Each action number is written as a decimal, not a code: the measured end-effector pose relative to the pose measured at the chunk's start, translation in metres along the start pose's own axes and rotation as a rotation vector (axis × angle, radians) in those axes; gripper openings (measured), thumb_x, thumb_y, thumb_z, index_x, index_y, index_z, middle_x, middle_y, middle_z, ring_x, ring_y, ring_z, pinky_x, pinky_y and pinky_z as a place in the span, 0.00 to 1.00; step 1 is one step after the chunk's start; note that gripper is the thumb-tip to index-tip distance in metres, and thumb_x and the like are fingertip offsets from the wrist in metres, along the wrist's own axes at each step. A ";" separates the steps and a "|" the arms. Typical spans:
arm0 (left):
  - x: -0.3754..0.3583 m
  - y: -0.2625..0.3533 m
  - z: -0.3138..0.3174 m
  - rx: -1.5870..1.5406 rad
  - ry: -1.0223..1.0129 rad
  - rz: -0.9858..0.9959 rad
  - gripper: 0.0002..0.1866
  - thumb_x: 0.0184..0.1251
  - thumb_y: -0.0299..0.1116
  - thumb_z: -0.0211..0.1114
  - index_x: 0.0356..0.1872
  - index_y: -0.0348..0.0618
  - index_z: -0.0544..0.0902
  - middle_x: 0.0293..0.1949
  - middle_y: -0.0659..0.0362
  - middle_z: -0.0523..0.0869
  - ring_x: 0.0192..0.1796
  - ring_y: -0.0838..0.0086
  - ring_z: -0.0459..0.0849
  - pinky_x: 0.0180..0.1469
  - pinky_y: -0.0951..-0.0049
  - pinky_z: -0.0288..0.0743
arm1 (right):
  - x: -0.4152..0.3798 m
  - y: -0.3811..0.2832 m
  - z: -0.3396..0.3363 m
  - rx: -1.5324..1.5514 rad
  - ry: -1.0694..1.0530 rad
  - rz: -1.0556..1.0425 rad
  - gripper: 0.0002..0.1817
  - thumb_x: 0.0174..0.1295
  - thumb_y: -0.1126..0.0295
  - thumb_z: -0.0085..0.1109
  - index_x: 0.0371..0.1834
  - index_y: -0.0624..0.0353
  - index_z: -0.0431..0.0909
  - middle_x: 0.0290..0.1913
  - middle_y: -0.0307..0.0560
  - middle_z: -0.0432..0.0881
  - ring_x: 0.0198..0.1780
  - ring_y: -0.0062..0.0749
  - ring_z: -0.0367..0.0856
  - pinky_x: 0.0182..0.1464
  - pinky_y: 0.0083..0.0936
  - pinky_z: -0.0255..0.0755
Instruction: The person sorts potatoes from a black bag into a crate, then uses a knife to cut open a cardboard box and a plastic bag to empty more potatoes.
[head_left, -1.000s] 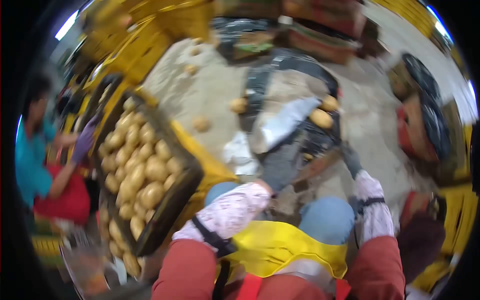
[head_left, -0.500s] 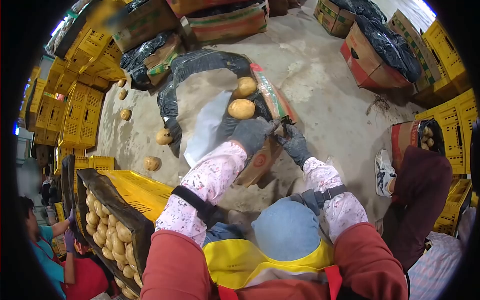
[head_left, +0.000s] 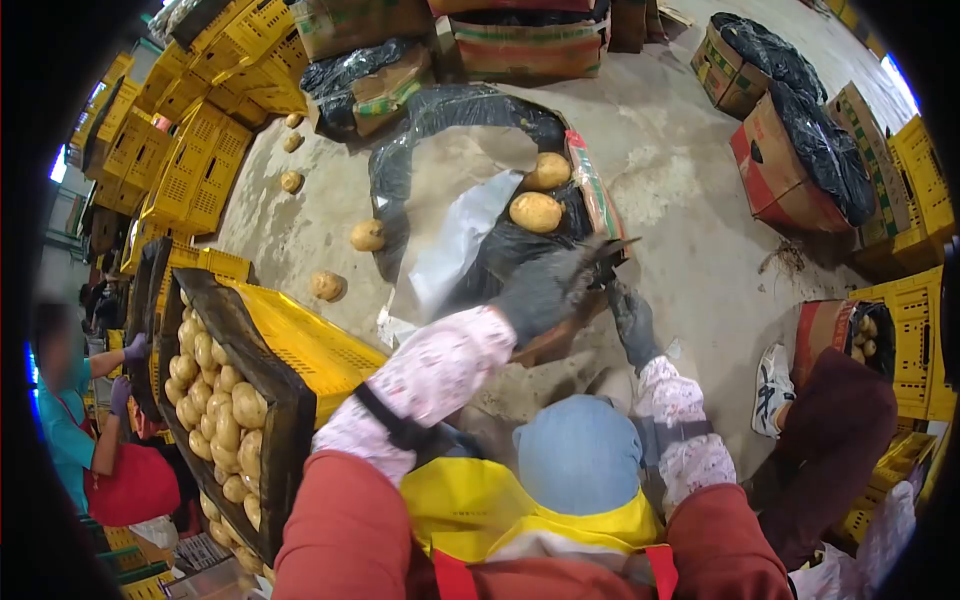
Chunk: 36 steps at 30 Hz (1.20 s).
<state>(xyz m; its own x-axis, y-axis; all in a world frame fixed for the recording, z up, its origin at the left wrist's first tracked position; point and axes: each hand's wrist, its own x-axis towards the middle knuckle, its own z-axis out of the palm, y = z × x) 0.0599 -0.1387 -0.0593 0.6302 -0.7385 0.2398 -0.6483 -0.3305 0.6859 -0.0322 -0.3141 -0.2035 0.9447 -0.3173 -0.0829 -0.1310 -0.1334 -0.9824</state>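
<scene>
A cardboard box (head_left: 597, 190) lined with black plastic (head_left: 500, 255) lies in front of me, with two large potatoes (head_left: 536, 212) on the liner and a pale plastic sheet (head_left: 470, 235) beside them. My left hand (head_left: 545, 295), in a dark grey glove and blurred, reaches over the near side of the box, its fingers closed on the black liner at the near right corner. Just right of that corner is my gloved right hand (head_left: 632, 318), seen edge-on with fingers together; their tips touch the corner, and what they pinch is hidden.
Loose potatoes (head_left: 327, 286) dot the floor at left. A liner-covered yellow crate (head_left: 310, 335) of potatoes stands near left. Another person (head_left: 95, 410) is behind it; someone's leg (head_left: 835, 435) is at right. Boxes (head_left: 790, 170) and stacked yellow crates (head_left: 195, 165) surround the floor.
The view has swung, so the surroundings sit farther right. Both hands stay at the box corner; my left hand blurs with motion and my right hand has turned more edge-on.
</scene>
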 end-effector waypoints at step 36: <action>-0.132 -0.024 -0.121 -1.022 0.991 -0.494 0.07 0.61 0.34 0.61 0.37 0.45 0.77 0.22 0.69 0.73 0.22 0.82 0.70 0.25 0.79 0.67 | 0.060 -0.202 0.063 -0.686 0.092 -0.298 0.16 0.59 0.56 0.53 0.32 0.59 0.81 0.29 0.57 0.81 0.32 0.49 0.80 0.35 0.36 0.72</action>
<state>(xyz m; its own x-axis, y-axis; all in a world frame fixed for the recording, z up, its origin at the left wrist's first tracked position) 0.0441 0.0384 -0.0245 0.9860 0.1441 -0.0845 0.0149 0.4281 0.9036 0.0699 -0.2473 -0.0207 0.9445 -0.2494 0.2137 -0.0604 -0.7714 -0.6335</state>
